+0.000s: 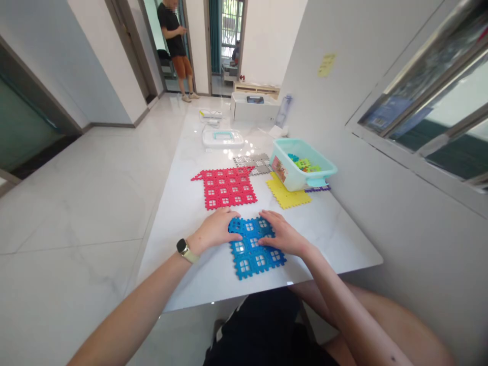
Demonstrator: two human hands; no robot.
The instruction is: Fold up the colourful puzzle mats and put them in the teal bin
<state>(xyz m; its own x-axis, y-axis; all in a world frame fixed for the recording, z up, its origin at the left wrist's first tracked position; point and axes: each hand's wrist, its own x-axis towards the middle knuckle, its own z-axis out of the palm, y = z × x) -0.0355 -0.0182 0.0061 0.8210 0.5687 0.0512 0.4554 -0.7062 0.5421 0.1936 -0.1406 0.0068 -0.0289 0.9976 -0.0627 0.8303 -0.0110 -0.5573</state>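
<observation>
A blue sheet of joined window tiles (253, 251) lies near the front edge of the white table (190, 203). My left hand (217, 229), with a watch on its wrist, rests on the sheet's upper left corner, fingers curled down onto the tiles. My right hand (281, 235) presses on the upper right part, fingers laid flat across the tiles. Neither hand lifts anything off the table.
A red tile sheet (226, 188) lies beyond the blue one, a yellow sheet (285, 195) and a grey sheet (252, 162) to its right. A teal bin (301, 165) holds loose coloured tiles. White boxes (253, 105) stand at the far end. A person stands in the doorway (175, 46).
</observation>
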